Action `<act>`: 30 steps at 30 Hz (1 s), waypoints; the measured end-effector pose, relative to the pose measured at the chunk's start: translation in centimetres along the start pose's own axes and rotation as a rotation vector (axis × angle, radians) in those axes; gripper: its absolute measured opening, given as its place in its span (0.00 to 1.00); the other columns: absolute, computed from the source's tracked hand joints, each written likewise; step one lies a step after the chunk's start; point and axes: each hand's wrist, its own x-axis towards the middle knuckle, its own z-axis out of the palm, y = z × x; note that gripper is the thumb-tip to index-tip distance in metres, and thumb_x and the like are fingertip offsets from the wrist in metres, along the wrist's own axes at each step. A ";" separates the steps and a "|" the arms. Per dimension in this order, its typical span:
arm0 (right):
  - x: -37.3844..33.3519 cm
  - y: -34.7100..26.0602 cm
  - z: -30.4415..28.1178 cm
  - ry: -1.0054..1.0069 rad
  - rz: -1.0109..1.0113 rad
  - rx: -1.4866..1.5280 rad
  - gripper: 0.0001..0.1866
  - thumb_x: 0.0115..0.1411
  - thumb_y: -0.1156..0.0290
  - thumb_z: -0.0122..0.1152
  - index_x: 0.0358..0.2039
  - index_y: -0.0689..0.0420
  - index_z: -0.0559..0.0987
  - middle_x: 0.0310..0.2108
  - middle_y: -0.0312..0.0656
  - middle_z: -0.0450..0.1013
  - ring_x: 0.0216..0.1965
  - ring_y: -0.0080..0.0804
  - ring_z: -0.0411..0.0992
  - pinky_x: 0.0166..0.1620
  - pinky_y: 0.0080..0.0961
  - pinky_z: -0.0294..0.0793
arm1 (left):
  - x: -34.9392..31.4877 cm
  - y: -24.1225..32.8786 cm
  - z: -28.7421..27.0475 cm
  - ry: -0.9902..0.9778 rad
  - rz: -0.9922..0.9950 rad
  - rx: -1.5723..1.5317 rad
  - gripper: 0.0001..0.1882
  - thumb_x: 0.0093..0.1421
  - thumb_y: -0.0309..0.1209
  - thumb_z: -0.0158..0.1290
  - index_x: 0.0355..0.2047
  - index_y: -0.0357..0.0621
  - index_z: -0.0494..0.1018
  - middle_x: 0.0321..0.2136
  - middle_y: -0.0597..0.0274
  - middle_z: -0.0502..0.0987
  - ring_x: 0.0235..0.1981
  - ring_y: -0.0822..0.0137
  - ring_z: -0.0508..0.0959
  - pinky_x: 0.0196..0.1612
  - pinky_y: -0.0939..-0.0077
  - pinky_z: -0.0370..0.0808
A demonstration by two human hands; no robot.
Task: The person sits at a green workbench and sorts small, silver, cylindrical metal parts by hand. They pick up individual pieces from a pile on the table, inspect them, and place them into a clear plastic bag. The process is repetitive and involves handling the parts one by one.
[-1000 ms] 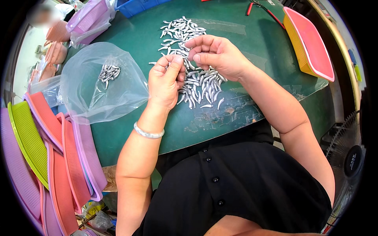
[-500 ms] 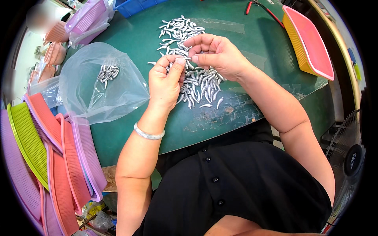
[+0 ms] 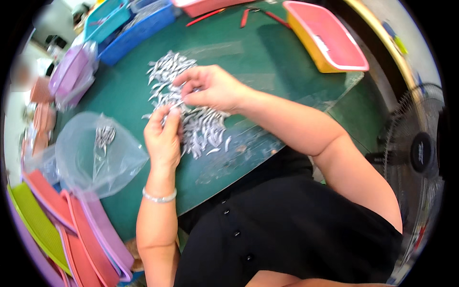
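Note:
On the green table lies a loose pile of small silver curved pieces [image 3: 205, 129], shaped like little fish or peppers. My left hand [image 3: 161, 138] is over the pile's near left side, thumb and forefinger pinched on one silver piece [image 3: 177, 104]. Close by, my right hand [image 3: 213, 88] has its thumb and forefinger together at that piece and its other fingers curled loosely above; what it pinches is blurred. To the left, a clear plastic bag [image 3: 74, 158] lies open with a small cluster of silver pieces [image 3: 105, 137] in it.
Pink, green and purple baskets [image 3: 36, 215] are stacked at the lower left. Blue bins [image 3: 136, 31] stand at the far left, and a yellow basket with pink lining [image 3: 330, 40] at the far right. Red-handled pliers [image 3: 245, 18] lie at the back. A fan [image 3: 420, 150] stands at right.
The whole view has shifted and turned, so the table's back edge and bins show more. My hands stay together over the pile, the right fingertips slightly lifted and apart from the left.

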 end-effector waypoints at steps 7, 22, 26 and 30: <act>-3.2 -7.2 -7.2 0.416 -0.251 -0.541 0.17 0.48 0.78 0.57 0.41 0.62 0.72 0.27 0.34 0.72 0.29 0.16 0.68 0.35 0.14 0.68 | 0.0 0.2 -0.5 -0.115 -0.183 -0.236 0.07 0.58 0.31 0.48 0.31 0.41 0.70 0.18 0.70 0.67 0.15 0.80 0.63 0.13 0.92 0.56; -10.0 -12.3 -17.8 0.814 -0.057 -0.787 0.24 0.48 0.84 0.43 0.49 0.58 0.67 0.36 0.38 0.69 0.30 0.20 0.66 0.35 0.15 0.66 | -0.2 0.2 -0.6 -0.240 -0.205 -0.328 0.06 0.58 0.28 0.47 0.33 0.39 0.69 0.20 0.67 0.68 0.16 0.79 0.64 0.13 0.91 0.57; -6.4 -10.0 -11.6 0.269 -0.103 -0.352 0.27 0.50 0.85 0.43 0.53 0.58 0.62 0.40 0.40 0.67 0.32 0.20 0.65 0.38 0.16 0.65 | -0.3 0.4 -0.8 -0.273 -0.223 -0.358 0.06 0.57 0.26 0.47 0.35 0.38 0.68 0.21 0.66 0.68 0.17 0.78 0.65 0.14 0.91 0.57; -3.0 -6.3 -6.3 -0.035 -0.174 0.018 0.29 0.51 0.82 0.50 0.55 0.60 0.57 0.44 0.43 0.66 0.39 0.27 0.69 0.42 0.21 0.67 | -0.3 0.4 -0.9 -0.296 -0.221 -0.344 0.07 0.57 0.26 0.47 0.36 0.38 0.68 0.22 0.66 0.67 0.18 0.78 0.64 0.14 0.92 0.56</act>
